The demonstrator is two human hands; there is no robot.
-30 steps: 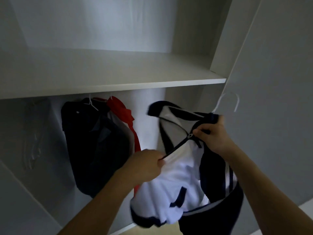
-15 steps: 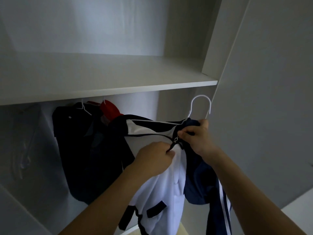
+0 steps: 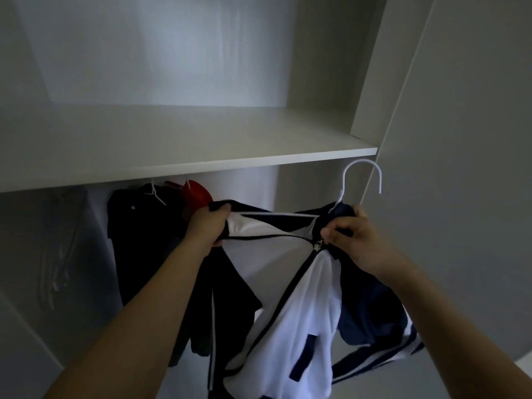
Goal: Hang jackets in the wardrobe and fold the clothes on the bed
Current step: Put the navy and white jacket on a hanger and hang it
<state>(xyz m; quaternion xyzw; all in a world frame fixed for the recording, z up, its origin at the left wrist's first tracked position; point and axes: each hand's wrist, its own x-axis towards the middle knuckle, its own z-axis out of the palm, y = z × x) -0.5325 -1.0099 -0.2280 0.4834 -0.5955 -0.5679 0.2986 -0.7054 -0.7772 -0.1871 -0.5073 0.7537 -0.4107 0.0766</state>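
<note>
Both hands' fingers clamp the jacket (image 3: 299,326) (collar stretched sideways, body hanging down), its hanger (image 3: 363,180) hook seemingly opening rightward.

The single head-worn camera looked forward and slightly up into the wardrobe (image 3: 371,67), close beneath its shelf (image 3: 184,165), with both forearms reaching in from the bottom edge.
</note>
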